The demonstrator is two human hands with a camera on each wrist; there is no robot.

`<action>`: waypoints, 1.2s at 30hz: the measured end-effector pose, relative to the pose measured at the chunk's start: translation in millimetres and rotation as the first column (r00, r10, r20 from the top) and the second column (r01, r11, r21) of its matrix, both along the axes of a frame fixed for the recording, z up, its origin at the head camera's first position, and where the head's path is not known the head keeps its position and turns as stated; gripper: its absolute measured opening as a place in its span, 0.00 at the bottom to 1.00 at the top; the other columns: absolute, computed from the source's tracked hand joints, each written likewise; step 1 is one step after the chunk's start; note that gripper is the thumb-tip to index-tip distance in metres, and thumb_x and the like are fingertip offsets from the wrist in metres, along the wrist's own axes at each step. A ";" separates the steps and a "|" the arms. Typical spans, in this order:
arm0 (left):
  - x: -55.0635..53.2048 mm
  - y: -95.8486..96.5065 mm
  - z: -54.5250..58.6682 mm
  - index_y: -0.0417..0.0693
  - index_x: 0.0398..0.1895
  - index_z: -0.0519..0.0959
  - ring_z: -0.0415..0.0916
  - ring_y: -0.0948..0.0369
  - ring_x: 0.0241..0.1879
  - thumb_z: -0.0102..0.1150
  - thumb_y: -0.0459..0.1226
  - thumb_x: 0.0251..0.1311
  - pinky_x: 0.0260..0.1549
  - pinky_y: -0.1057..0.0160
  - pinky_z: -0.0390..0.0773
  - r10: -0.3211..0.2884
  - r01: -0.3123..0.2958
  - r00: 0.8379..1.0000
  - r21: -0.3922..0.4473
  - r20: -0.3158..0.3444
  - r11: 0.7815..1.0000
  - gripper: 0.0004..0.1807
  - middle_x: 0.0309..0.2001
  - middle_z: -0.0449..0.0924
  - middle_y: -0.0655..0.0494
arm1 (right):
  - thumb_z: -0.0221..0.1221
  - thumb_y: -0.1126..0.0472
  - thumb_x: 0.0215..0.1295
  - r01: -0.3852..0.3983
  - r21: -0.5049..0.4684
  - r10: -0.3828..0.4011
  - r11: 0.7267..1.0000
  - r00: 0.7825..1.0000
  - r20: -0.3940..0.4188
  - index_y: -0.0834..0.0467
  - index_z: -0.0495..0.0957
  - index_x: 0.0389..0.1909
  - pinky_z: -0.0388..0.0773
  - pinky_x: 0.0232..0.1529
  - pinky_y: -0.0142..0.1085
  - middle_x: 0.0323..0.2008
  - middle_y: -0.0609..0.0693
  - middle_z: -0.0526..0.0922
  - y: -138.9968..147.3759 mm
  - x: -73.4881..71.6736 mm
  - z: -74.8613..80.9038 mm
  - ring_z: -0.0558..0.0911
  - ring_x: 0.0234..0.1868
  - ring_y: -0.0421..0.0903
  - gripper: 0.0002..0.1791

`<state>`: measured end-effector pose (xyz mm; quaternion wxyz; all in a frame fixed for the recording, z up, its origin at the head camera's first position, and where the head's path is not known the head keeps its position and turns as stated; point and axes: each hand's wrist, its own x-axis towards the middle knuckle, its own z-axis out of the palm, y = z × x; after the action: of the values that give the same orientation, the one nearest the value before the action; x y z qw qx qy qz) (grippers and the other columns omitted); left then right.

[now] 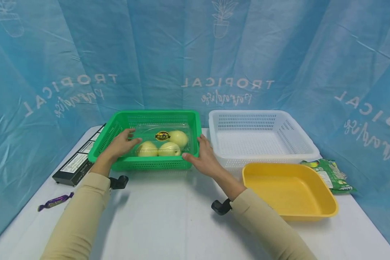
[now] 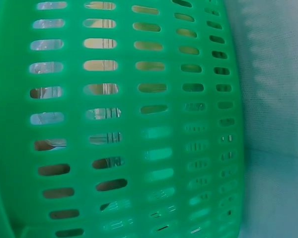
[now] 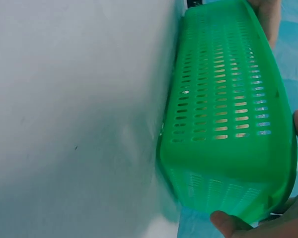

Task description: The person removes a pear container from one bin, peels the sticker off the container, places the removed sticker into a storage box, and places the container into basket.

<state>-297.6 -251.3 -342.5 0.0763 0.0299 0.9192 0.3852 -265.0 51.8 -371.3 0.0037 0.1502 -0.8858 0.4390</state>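
A clear plastic box (image 1: 142,131) with a black and yellow label lies inside the green basket (image 1: 156,165). Pale yellow round fruits (image 1: 178,138) show through its lid. Over the basket's left part reaches my left hand (image 1: 121,143), thumb and fingertips spread at the left end of the box. My right hand (image 1: 205,159) grips the basket's right front corner, its thumb at the front rim and its fingers along the outer right wall. From below, the left wrist view shows the slotted basket wall (image 2: 124,198), with the box and fruits partly hidden behind it.
A white basket (image 1: 260,157) stands to the right, behind a yellow tub (image 1: 279,191). By them lies a green snack bag (image 1: 333,177). On the left are a black device with white labels (image 1: 74,166) and a purple-wrapped candy (image 1: 55,201). Blue curtain surrounds the white table (image 1: 156,220).
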 end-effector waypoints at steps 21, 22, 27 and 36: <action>-2.6 1.1 0.2 0.43 0.75 0.34 0.45 0.34 0.70 0.45 0.50 0.69 0.62 0.35 0.59 -0.006 0.005 0.998 0.013 0.066 1.000 0.43 0.72 0.41 0.30 | 0.57 0.44 0.63 0.007 -0.059 -0.008 0.998 1.000 -0.021 0.60 0.42 0.74 0.52 0.70 0.58 0.76 0.54 0.37 -0.5 2.5 -12.0 0.43 0.76 0.57 0.48; -3.2 1.0 0.0 0.43 0.75 0.34 0.44 0.34 0.70 0.45 0.50 0.68 0.62 0.35 0.59 -0.003 0.002 0.997 0.015 0.073 1.000 0.44 0.72 0.40 0.30 | 0.57 0.44 0.63 0.006 -0.059 -0.008 0.998 1.000 -0.022 0.60 0.42 0.74 0.52 0.70 0.59 0.76 0.54 0.37 -0.4 2.5 -12.1 0.43 0.76 0.58 0.48; -6.0 -0.2 -1.0 0.43 0.75 0.33 0.41 0.33 0.70 0.45 0.53 0.68 0.62 0.34 0.57 0.009 -0.010 0.993 0.011 0.119 1.000 0.46 0.73 0.37 0.29 | 0.57 0.43 0.62 0.004 -0.039 -0.005 0.999 1.000 -0.028 0.60 0.43 0.74 0.52 0.70 0.59 0.76 0.54 0.38 -0.2 1.6 -11.7 0.43 0.76 0.58 0.49; -10.1 -1.7 -3.2 0.43 0.74 0.31 0.42 0.33 0.70 0.44 0.55 0.67 0.62 0.34 0.58 0.005 -0.006 0.987 0.004 0.163 1.000 0.47 0.72 0.37 0.28 | 0.58 0.42 0.62 0.000 0.006 0.000 1.000 1.000 -0.012 0.61 0.42 0.74 0.51 0.70 0.58 0.76 0.54 0.38 0.7 0.6 -7.0 0.44 0.75 0.60 0.50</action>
<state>-307.7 -253.1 -345.7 0.1499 -0.0041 0.9091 0.3887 -264.4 52.6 -378.3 0.0083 0.1529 -0.8871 0.4354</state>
